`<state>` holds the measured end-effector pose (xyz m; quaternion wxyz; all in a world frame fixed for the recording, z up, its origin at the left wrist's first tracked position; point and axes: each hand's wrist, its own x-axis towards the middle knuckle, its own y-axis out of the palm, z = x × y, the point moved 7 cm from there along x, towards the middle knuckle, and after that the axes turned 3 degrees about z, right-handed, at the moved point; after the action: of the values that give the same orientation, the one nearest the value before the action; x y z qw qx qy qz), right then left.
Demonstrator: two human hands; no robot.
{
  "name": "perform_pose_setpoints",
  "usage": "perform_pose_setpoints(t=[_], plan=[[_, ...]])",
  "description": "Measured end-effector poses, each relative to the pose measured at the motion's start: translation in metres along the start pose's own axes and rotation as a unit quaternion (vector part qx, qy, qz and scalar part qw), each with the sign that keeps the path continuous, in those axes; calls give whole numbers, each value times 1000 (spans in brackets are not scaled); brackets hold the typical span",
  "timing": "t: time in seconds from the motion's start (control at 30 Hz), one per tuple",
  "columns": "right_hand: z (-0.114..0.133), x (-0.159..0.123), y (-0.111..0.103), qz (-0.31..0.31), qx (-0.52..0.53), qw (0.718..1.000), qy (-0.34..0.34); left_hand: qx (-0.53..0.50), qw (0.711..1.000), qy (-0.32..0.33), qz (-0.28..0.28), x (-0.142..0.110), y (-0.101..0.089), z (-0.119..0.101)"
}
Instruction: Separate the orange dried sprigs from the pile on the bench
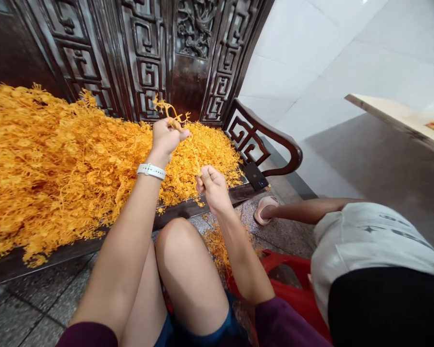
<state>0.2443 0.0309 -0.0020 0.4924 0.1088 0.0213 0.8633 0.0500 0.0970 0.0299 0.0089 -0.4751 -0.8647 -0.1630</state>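
My left hand is raised over the bench, closed on the top of an orange plastic sprig with small branching tips. A thin orange stem runs down from it to my right hand, which pinches the stem's lower end just above my knee. A white band sits on my left wrist. Behind and left of both hands a big heap of the same orange sprigs covers the dark wooden bench.
A dark phone lies at the bench's right end by the carved armrest. Another person in a white top sits at the right, one leg stretched out with a pink slipper. Red plastic lies beneath my right arm. Loose sprigs litter the tiled floor.
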Motion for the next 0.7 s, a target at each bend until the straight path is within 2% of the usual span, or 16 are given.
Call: perform_pose_setpoints(t=[0.07,0.13,0.17,0.2,0.33,0.47,0.6,0.7], plan=[[1,-26,30,134,-30,991,-6,59,997,19,-42,6,-11,6],[3,-58,62,294,-43,955,3,117,989,28,-82,12,-22,11],[6,-66,68,309,-38,950,13,122,988,20,-90,15,-27,14],[9,-68,70,300,-30,953,24,107,990,4,-87,16,-29,17],[26,-36,46,133,8,990,45,-9,995,-58,-83,14,-31,19],[32,-13,20,46,37,997,47,-41,996,-44,-65,8,-25,7],[20,-13,-8,-66,73,994,38,-40,997,-70,-8,0,-14,7],[15,-7,-25,-131,37,991,-10,-47,993,-94,58,-8,0,9]])
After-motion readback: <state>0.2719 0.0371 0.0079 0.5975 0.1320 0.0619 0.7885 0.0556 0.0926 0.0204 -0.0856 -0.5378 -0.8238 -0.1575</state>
